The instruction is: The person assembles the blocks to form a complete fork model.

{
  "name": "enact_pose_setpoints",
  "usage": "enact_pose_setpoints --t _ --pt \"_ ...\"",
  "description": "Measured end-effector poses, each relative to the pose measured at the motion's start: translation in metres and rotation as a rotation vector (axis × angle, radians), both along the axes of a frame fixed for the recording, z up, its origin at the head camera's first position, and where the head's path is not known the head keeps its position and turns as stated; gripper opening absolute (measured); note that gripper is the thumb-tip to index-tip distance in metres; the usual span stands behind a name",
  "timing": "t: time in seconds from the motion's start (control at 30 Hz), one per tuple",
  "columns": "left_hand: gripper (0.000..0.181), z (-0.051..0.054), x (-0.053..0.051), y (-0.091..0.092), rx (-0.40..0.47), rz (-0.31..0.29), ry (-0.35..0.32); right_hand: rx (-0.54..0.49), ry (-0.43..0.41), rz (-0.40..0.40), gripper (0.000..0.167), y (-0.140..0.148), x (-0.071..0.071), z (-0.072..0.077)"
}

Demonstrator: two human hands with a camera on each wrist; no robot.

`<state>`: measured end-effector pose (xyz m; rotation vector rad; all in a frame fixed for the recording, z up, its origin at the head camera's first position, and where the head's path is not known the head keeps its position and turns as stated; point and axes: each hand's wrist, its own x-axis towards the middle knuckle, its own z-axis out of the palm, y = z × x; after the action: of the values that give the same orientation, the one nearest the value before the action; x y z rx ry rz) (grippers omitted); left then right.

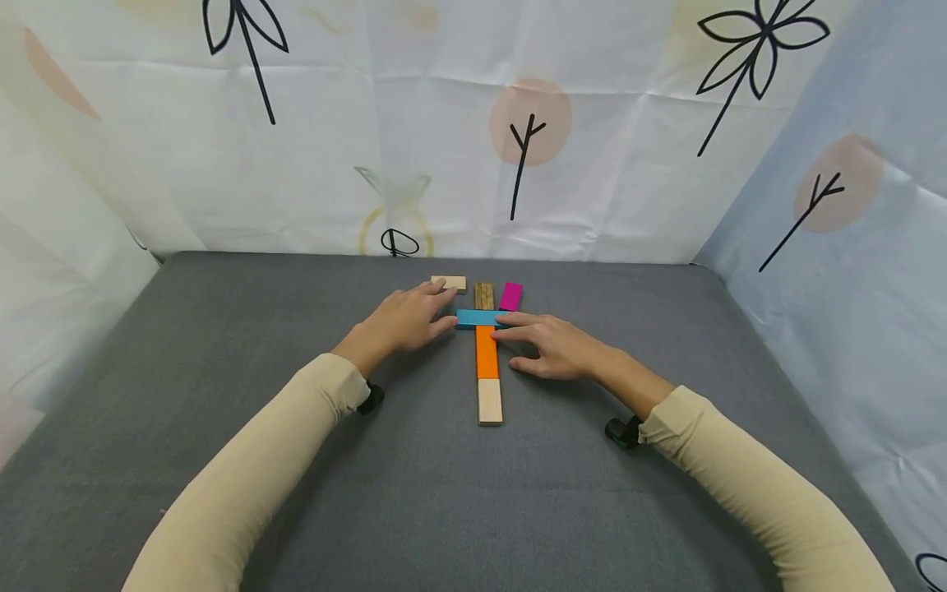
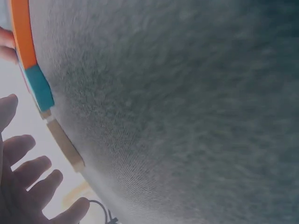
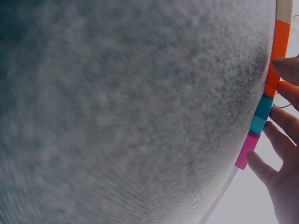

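Observation:
Flat blocks form a cross on the table. A blue block (image 1: 473,318) lies crosswise between a brown wooden block (image 1: 484,296) and an orange block (image 1: 487,353), with a pale wooden block (image 1: 490,403) at the near end. A magenta block (image 1: 511,296) lies at the far right, another pale block (image 1: 449,284) at the far left. My left hand (image 1: 408,319) has its fingers spread, thumb by the blue block's left end and fingertips at the far pale block. My right hand (image 1: 556,345) reaches over the blue block's right end and the orange block's edge, fingers extended; contact is hard to tell.
Grey cloth covers the table (image 1: 296,493). Behind it hangs a white printed curtain (image 1: 444,164), and a bluish-white one (image 1: 851,329) stands along the right side. Dark straps with small devices sit at both wrists.

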<state>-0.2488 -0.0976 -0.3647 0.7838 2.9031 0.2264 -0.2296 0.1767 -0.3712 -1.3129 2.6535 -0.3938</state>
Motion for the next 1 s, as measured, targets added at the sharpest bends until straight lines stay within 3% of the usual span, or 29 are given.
enact_pose_setpoints --t 0.4,0.7,1.0 --pt "0.061 -0.008 -0.015 0.008 -0.023 0.078 -0.038 -0.014 0.016 0.013 0.05 0.0 0.0 0.0" --pt "0.06 -0.01 -0.017 0.01 -0.054 0.083 -0.011 -0.015 0.022 0.007 0.05 0.001 0.0 -0.001" --pt "0.059 -0.012 -0.016 0.0 -0.063 0.062 -0.005 -0.017 0.015 0.008 0.05 0.001 0.0 -0.001"
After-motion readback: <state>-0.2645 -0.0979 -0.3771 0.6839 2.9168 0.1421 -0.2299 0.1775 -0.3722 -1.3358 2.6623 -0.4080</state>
